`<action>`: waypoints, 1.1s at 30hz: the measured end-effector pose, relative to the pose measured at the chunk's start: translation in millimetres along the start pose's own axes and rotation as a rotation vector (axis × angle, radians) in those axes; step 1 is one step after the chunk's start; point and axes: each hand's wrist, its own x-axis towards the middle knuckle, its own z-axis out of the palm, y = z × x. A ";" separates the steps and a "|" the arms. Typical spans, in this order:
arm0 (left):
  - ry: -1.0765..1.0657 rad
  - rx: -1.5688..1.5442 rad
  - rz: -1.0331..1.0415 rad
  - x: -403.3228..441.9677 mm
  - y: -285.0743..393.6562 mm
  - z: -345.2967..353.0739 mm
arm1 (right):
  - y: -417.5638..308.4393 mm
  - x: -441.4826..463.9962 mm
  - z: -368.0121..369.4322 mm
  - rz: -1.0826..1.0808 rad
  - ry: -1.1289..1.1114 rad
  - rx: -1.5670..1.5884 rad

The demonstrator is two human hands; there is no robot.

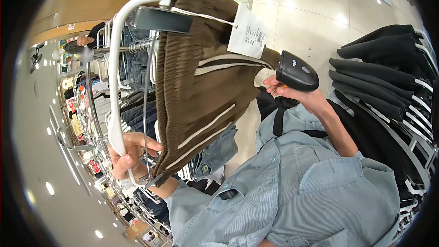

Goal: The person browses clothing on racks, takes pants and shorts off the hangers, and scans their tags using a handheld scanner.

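1. Brown garment (201, 91): I observe it in mid-view, in front of the light blue shirt (292, 192). Its gathered waistband faces the left of the view; pairs of white stripes run across the fabric.
2. White hanger (115, 73): it lies alongside the waistband. A dark clip (162, 20) grips the waistband near the upper end of the hanger.
3. Paper tag (247, 31): attached to the garment by a white tie, it rests over the brown fabric with its printed side visible. I cannot read the print.
4. Left hand (130, 153): the fingers are curled around the lower part of the hanger, next to the waistband.
5. Right hand (292, 92): the fingers are wrapped beneath a black scanner (297, 71) and have hold of it. The scanner sits just beside the garment's far end, near the tag. I cannot tell whether the fingertips touch the fabric.
6. Surroundings, right: I note black clothes (370, 80) hanging in a row on white hangers.
7. Surroundings, left: denim clothes (215, 153) hang behind the garment; another person's hand (84, 40) appears near the end of a metal rail (103, 51).
8. Pale tiled floor (292, 27): visible beyond the scanner.
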 end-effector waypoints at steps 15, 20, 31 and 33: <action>-0.218 -0.030 0.130 -16.3 -11.2 -0.8 | 0.3 -2.0 2.0 0.085 0.082 -0.173; -0.097 -0.006 0.138 -25.6 -16.2 7.8 | -1.4 -7.4 6.8 0.085 0.112 -0.171; -0.224 -0.109 0.024 -10.1 -13.4 20.2 | 1.2 -22.8 -6.4 0.009 0.158 -0.178; -0.293 -0.080 0.009 -1.4 -14.1 20.6 | 0.7 -23.3 -9.1 0.000 0.180 -0.175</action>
